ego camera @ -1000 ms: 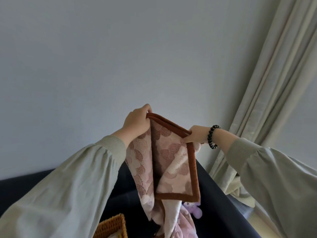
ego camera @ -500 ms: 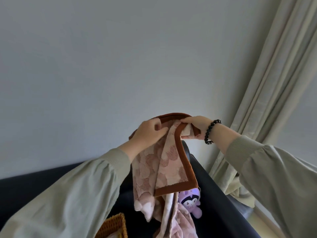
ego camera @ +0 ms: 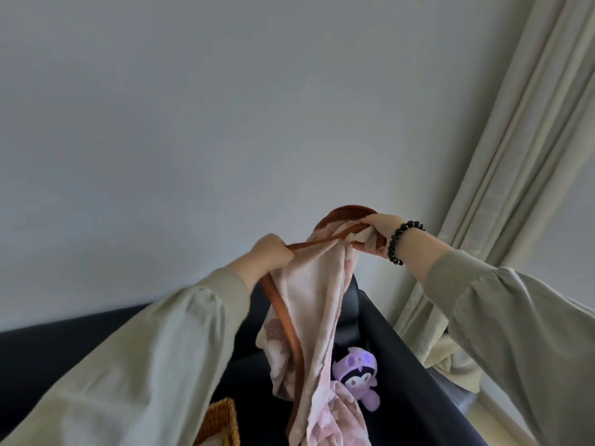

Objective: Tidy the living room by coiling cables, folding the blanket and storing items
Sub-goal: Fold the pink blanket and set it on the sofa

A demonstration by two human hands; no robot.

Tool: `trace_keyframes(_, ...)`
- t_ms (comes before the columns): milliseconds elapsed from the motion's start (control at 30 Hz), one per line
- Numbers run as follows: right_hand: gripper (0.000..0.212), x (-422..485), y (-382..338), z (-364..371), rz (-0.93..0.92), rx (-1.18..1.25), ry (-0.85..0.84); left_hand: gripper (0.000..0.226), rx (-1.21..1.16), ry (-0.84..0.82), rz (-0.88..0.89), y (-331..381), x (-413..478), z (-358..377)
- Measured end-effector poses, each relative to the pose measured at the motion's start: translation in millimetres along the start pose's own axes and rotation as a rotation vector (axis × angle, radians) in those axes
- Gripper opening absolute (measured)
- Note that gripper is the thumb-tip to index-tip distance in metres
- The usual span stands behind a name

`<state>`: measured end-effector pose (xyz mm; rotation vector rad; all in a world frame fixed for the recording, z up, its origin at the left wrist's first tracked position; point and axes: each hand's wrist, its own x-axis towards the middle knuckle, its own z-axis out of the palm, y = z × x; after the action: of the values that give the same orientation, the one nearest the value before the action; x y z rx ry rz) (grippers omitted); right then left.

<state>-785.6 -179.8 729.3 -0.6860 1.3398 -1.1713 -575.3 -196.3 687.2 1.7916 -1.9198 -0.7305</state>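
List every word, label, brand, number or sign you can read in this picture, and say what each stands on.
None: no readable text on the pink brown-edged blanket, the purple plush toy, the woven wicker basket, the black bead bracelet or the beige curtain.

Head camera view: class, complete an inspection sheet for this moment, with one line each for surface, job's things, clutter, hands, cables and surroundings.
Surface: dark sofa, partly hidden by the sleeves.
Job's things: pink blanket with a brown border, held up and hanging loosely in front of the sofa; wicker basket at the bottom edge.
Clutter: purple plush toy on the sofa beside the blanket.
Hands: left hand grips the brown border; right hand grips bunched blanket higher up.
Cables: nothing seen.
Surroundings: plain wall; beige curtain at right.
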Motion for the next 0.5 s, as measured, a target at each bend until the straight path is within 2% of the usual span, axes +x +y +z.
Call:
trace_keyframes(100, 0.021, 4, 4, -12, 0.031, -0.135, 0.054, 0.029, -0.065, 0.059, -0.036, -14, 6, -17)
trace_keyframes(167, 0.021, 6, 6, -18, 0.05, -0.402, 0.078, 0.04, 0.047, 0.081, -0.038, -13, 8, -20)
trace_keyframes(200, 0.027, 6, 6, -20, 0.078, -0.578, 0.063, 0.046, 0.086, 0.095, -0.048, -12, 9, -21)
trace_keyframes(267, 0.035, 0, 5, -22, 0.144, -0.844, -0.023, 0.052, 0.087, 0.114, -0.071, -7, 9, -21)
trace_keyframes(300, 0.029, -2, 4, -21, 0.153, -0.912, -0.055, 0.053, 0.071, 0.124, -0.078, -6, 10, -21)
trace_keyframes(400, 0.008, -6, -1, -17, -0.011, -0.916, 0.029, 0.05, -0.04, 0.177, -0.118, 0, 15, -25)
trace_keyframes(500, 0.012, -5, -12, -13, -0.083, -0.768, 0.048, 0.04, -0.185, 0.279, -0.116, 7, 20, -34)
